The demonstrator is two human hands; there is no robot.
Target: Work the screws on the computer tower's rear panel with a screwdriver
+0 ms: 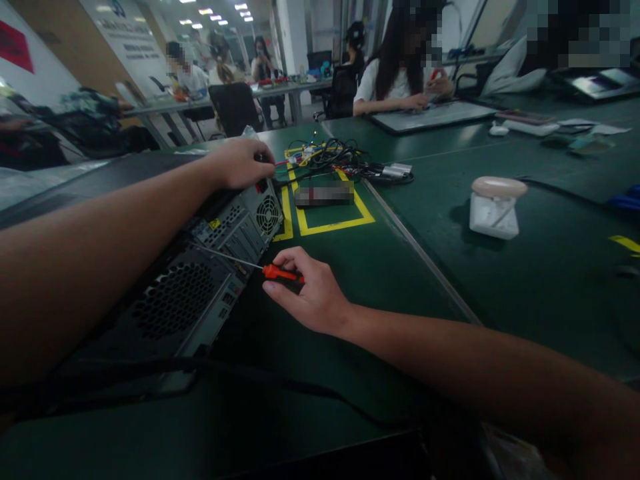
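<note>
A computer case (230,233) lies on the left of the green table, its metal back panel with vents and ports turned toward the right. My left hand (245,163) grips the far end of the case, with its fingers curled at the corner. My right hand (315,290) is closed around the red-and-black handle of a screwdriver (280,272). The thin shaft points left across the back panel, and its tip is near the slot area. Whether the tip sits in a screw is too small to tell.
A tangle of cables (340,157) lies beyond the case, near a dark blurred-out object (324,194) inside yellow tape (335,227). An open white earbud case (495,213) stands at right. A black strap (280,383) crosses the foreground. Other people sit across the table.
</note>
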